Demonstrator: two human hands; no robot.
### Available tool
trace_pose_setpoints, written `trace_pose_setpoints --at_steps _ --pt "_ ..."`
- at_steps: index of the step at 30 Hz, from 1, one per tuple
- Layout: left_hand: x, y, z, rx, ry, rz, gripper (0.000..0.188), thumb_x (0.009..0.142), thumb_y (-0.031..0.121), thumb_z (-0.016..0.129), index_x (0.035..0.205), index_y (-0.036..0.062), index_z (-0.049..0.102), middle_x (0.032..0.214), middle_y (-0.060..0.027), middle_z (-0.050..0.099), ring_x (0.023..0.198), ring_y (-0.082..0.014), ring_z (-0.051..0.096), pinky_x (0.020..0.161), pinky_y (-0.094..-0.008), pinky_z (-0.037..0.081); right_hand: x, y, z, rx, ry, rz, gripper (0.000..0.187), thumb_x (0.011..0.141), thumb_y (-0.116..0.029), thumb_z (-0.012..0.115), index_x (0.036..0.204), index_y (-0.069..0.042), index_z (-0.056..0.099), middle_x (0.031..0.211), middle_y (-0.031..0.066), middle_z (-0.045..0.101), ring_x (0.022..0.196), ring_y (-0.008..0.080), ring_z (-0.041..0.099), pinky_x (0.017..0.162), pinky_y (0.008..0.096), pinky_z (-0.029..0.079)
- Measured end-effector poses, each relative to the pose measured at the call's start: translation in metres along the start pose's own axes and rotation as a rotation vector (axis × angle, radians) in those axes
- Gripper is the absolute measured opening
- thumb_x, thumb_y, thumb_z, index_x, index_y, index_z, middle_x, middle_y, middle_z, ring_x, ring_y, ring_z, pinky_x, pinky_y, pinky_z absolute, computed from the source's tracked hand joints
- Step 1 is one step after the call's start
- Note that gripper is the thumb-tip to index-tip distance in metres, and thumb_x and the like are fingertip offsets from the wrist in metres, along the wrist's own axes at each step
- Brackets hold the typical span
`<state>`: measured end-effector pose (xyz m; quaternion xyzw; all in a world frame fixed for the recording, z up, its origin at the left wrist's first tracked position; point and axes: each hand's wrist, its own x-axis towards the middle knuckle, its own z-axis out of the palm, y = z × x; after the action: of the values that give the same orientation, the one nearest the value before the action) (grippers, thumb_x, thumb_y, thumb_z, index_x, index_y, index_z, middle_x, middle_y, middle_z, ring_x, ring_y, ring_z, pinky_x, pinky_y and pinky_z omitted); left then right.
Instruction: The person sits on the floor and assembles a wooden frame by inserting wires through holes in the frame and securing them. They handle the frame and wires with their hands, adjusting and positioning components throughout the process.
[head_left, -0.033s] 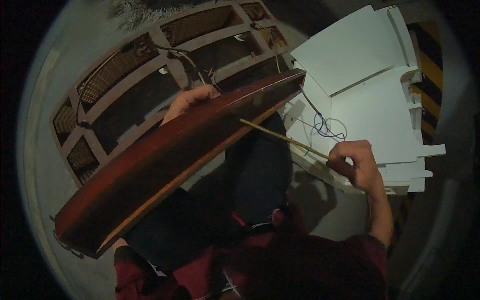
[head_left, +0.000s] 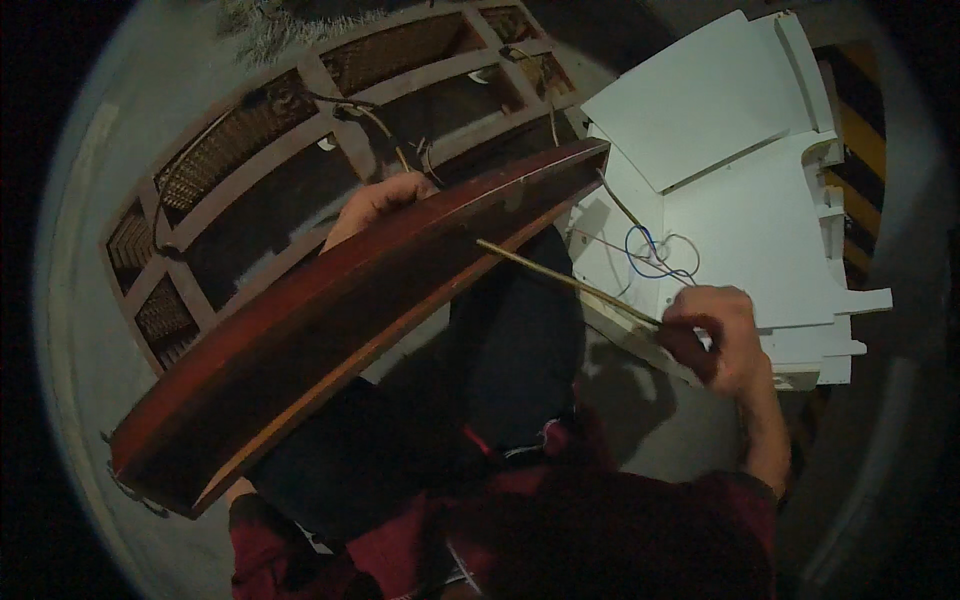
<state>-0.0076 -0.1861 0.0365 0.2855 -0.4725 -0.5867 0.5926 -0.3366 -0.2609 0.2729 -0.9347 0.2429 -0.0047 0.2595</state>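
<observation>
A long, curved reddish-brown wooden piece (head_left: pixel 330 290), hollow like a trough, lies slanted across my lap. My left hand (head_left: pixel 380 205) is closed on its far edge; part of the hand is hidden behind the wood. A thin yellowish cable (head_left: pixel 570 282) runs taut out of the hollow side to my right hand (head_left: pixel 715 335), whose fingers are closed on its end. From the wooden piece's right end hangs a dark lead, near a loose tangle of blue and pale wires (head_left: pixel 655 252).
Beyond the wood, a curved frame (head_left: pixel 260 175) with woven mesh panels lies on the floor, with cables along it. White panels (head_left: pixel 740 200) stand at the right, beside yellow-black striped marking (head_left: pixel 865 190). A shaggy grey mat (head_left: pixel 270 25) lies at the back.
My right hand has shifted slightly right, still holding the cable. The blue wire loop has moved a little. My left hand and the wooden piece stay nearly in place.
</observation>
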Motion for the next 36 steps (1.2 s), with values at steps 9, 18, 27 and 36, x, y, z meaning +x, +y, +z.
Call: trace_pose_setpoints --at_steps 9,18,27,36 --pt "-0.007 -0.003 -0.007 0.001 0.010 -0.060 0.022 0.093 0.023 0.067 0.101 0.0035 0.060 0.096 0.0006 0.060 0.090 -0.0054 0.053 0.077 -0.0235 0.041 -0.023 -0.016 -0.008 0.698 -0.216 0.914 0.017 0.086 -0.016 0.067 0.083 0.000 0.065 0.061 0.0059 0.061 0.051 0.0099 0.053 0.045 0.0275 0.039" --pt "-0.002 -0.017 -0.025 0.076 0.036 -0.034 0.018 0.093 0.019 0.065 0.101 0.0026 0.062 0.096 0.0006 0.059 0.091 -0.0078 0.053 0.079 -0.0268 0.042 -0.142 0.080 -0.075 0.659 0.318 1.020 0.030 0.090 -0.025 0.064 0.070 -0.004 0.056 0.056 0.0027 0.053 0.046 0.0081 0.045 0.042 0.0261 0.034" --pt "-0.008 0.010 -0.009 0.305 0.087 0.009 0.019 0.093 0.019 0.064 0.104 0.0033 0.061 0.094 -0.0039 0.061 0.092 -0.0102 0.054 0.082 -0.0286 0.043 -0.258 0.195 -0.117 -0.003 -0.128 1.534 0.036 0.092 -0.020 0.053 0.063 0.002 0.055 0.060 0.0109 0.060 0.050 0.0184 0.054 0.048 0.0354 0.043" --pt "-0.001 0.024 0.011 0.264 0.003 -0.044 0.032 0.092 0.027 0.067 0.112 0.0021 0.065 0.096 -0.0059 0.066 0.089 -0.0118 0.058 0.077 -0.0310 0.046 -0.075 0.181 -0.062 0.050 -0.068 0.873 0.028 0.084 -0.020 0.067 0.063 -0.004 0.059 0.051 0.0047 0.052 0.046 0.0129 0.050 0.046 0.0301 0.039"
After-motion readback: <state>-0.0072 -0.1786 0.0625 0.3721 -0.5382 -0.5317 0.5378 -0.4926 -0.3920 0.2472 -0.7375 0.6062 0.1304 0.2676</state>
